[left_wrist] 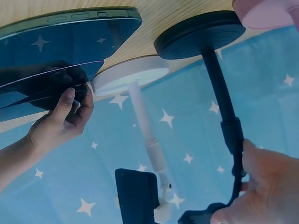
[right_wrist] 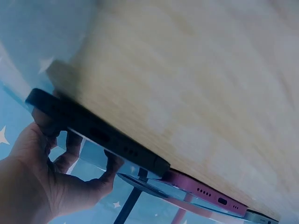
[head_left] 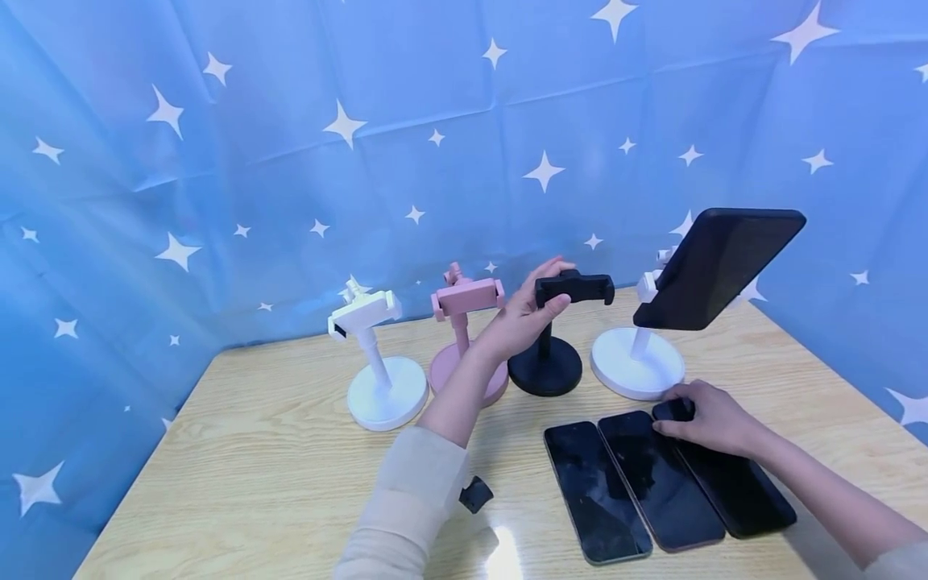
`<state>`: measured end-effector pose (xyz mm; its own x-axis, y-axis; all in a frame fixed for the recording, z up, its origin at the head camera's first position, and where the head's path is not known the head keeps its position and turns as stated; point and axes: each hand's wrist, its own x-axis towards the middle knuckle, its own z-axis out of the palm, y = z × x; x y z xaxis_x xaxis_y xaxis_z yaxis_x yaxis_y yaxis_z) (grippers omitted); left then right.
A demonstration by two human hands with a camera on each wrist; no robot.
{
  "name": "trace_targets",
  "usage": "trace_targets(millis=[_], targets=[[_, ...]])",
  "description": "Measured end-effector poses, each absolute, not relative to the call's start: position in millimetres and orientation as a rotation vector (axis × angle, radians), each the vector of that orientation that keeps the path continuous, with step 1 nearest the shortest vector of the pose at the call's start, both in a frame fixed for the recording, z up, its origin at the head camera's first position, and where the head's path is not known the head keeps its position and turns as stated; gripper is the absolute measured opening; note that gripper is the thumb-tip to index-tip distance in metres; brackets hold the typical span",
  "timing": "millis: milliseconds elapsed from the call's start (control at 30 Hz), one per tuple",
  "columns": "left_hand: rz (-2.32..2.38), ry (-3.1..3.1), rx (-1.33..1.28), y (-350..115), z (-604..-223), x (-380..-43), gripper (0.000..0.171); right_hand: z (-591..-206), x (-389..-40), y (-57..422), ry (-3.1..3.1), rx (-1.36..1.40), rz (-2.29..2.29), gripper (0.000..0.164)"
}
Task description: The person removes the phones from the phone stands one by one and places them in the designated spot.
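My left hand (head_left: 524, 316) holds the clamp of a black phone stand (head_left: 544, 366), thumb in front and fingers behind. In the left wrist view that left hand (left_wrist: 266, 182) is at the stand's upper joint. My right hand (head_left: 714, 419) grips the far end of the rightmost black phone (head_left: 739, 483). The right wrist view shows the right hand (right_wrist: 60, 172) at this phone's (right_wrist: 100, 133) edge, fingers curled round it. Beside it lie a middle phone (head_left: 660, 483) and a left phone (head_left: 598, 491), dark screens up. The black clamp has no phone in it.
A white stand (head_left: 387, 395) and a pink stand (head_left: 467, 298) are at the left. On the right, another white stand (head_left: 638, 366) bears a tilted black phone (head_left: 721, 270). A small black piece (head_left: 476, 495) lies near my left forearm. Behind the table hangs a blue star-patterned cloth (head_left: 406, 169).
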<state>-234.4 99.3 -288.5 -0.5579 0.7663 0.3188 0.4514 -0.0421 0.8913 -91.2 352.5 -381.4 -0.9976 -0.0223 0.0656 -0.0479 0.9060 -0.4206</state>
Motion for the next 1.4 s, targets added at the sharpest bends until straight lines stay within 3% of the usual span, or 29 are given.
trace_targets(millis=[267, 1100, 1400], targets=[[1.608, 1.938, 1.300, 97, -277, -226, 0.043, -382, -87, 354, -2.985, 0.050, 0.664, 0.036], [1.712, 2.078, 1.320, 107, -293, -233, 0.040, -387, -87, 347, -2.946, 0.029, 0.551, 0.029], [1.797, 2.133, 1.206, 107, -297, -227, 0.049, -383, -88, 349, -2.994, 0.014, 0.563, 0.029]])
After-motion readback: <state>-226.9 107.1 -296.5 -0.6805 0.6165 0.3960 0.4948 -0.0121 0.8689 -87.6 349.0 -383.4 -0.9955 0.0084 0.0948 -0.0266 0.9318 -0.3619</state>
